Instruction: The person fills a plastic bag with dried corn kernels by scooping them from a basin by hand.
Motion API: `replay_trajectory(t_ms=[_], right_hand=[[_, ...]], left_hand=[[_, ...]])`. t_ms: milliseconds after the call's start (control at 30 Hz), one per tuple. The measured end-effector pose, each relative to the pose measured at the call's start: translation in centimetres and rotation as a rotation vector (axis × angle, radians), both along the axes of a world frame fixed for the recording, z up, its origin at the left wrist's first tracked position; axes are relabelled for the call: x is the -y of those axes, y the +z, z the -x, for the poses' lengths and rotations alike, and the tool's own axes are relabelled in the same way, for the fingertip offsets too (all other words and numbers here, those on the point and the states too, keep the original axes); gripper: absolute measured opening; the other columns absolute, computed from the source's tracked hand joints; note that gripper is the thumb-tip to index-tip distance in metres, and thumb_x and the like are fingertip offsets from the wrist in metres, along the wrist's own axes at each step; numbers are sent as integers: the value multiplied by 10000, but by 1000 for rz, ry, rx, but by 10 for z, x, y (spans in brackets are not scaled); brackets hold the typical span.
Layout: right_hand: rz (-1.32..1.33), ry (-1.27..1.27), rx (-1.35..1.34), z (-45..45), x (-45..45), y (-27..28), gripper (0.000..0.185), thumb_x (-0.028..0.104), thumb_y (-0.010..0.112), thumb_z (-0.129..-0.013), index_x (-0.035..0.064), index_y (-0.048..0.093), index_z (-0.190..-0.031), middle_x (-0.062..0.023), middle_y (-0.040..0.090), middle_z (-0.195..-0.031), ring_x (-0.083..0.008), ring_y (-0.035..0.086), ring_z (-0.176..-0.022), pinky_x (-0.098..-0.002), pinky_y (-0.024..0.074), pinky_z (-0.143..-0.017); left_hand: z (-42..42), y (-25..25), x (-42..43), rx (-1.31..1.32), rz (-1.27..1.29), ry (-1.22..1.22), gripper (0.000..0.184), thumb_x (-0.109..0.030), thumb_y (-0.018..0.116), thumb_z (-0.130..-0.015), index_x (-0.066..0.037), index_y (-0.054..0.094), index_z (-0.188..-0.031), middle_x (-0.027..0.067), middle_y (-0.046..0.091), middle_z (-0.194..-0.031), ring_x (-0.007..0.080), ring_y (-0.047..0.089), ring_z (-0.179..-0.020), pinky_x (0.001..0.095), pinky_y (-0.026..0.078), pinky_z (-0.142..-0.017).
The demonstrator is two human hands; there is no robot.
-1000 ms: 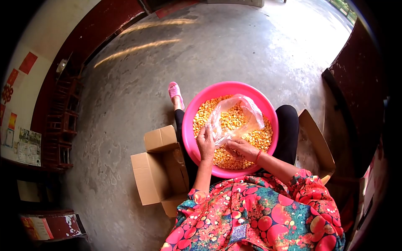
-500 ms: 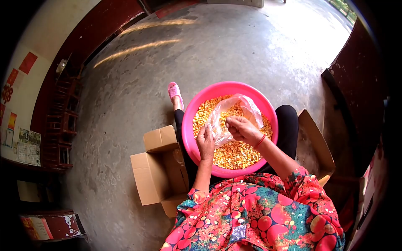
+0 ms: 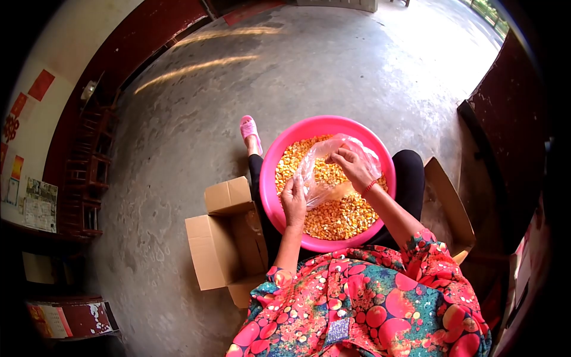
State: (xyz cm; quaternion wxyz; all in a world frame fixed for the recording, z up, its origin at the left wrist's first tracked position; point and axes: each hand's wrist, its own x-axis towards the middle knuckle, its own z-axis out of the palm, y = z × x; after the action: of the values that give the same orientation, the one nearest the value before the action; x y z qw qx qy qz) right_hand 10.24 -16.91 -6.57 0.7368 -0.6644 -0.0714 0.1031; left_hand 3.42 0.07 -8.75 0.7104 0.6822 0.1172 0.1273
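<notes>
A pink basin [image 3: 269, 185] full of yellow corn kernels [image 3: 336, 221] rests between my legs. Over the kernels lies a clear plastic bag [image 3: 366, 153], its mouth spread wide. My left hand [image 3: 293, 199] pinches the bag's near-left edge between thumb and fingers. At the bag's mouth is my right hand [image 3: 355, 171], wearing a red bracelet, its fingers bent together above the kernels. What those fingers hold, if anything, is too small to tell.
An open cardboard box [image 3: 229, 244] stands on the concrete floor at my left. Another piece of cardboard [image 3: 449, 202] is at my right. Wooden chairs [image 3: 89, 166] line the left wall. My foot in a pink slipper [image 3: 250, 128] is beyond the basin's left side.
My right hand has shifted slightly up and to the right, its fingers turning over the bag's mouth. The bag's right side has spread further right. My left hand stays nearly in place.
</notes>
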Motion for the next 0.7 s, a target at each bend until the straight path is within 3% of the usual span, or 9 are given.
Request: replay_trajectory(t_ms=[100,200,267,300,333,433,500,700], right_hand=[[-16,223,-79,23,0,34,249,221,486,-892,22,583,-778,13,573,-706,-49,493,-648,-199,398,-594],[137,712,-140,51,-7,47,226,203,493,-883,16,609,-832,-19,601,-721,-87,541,-657,-242,451,-627],[273,843,294,67,-17,24,201,187,524,-857,10,618,-881,-76,635,-779,-155,591,-712,-304,474,-680],[385,842,288,77,-21,27,189,167,544,-835,8,621,-901,-118,643,-822,-227,611,-751,-332,475,-709],[419,821,423,81,-28,7,170,170,539,-831,46,626,-906,-97,631,-863,-249,589,-826,-364,455,-763],[617,754,645,90,-32,-28,185,149,539,-815,64,605,-964,-93,583,-962,-266,541,-933,-370,411,-836],[734,590,899,92,-34,-41,205,253,517,-822,125,601,-957,-63,563,-970,-229,509,-974,-412,370,-855],[845,762,916,94,-24,-42,216,301,464,-843,134,591,-896,-67,543,-865,-220,527,-879,-385,390,-791]], left_hand=[[1,5,3,-17,42,-6,277,-270,487,-917,-32,628,-894,-77,417,-573,12,339,-497,176,271,-444],[1,1,1,-39,98,-16,272,-273,488,-916,-36,620,-890,-77,410,-568,11,332,-482,173,261,-425],[0,-1,1,-24,76,-20,269,-273,488,-916,-39,617,-884,-78,407,-564,10,330,-475,172,256,-417],[0,-1,2,-17,86,-17,267,-271,489,-915,-39,615,-873,-78,404,-561,8,328,-473,172,254,-415],[0,-1,2,-9,95,-14,265,-268,491,-915,-39,613,-861,-78,401,-559,7,326,-470,173,251,-413],[0,-3,1,-10,106,-12,257,-261,497,-913,-37,611,-859,-78,400,-556,5,327,-473,170,253,-414],[0,-2,1,-17,109,-13,257,-261,500,-911,-35,612,-865,-79,401,-557,4,326,-472,169,253,-414],[0,-1,2,-21,108,-2,258,-261,502,-910,-30,615,-891,-79,403,-558,4,327,-473,167,253,-417]])
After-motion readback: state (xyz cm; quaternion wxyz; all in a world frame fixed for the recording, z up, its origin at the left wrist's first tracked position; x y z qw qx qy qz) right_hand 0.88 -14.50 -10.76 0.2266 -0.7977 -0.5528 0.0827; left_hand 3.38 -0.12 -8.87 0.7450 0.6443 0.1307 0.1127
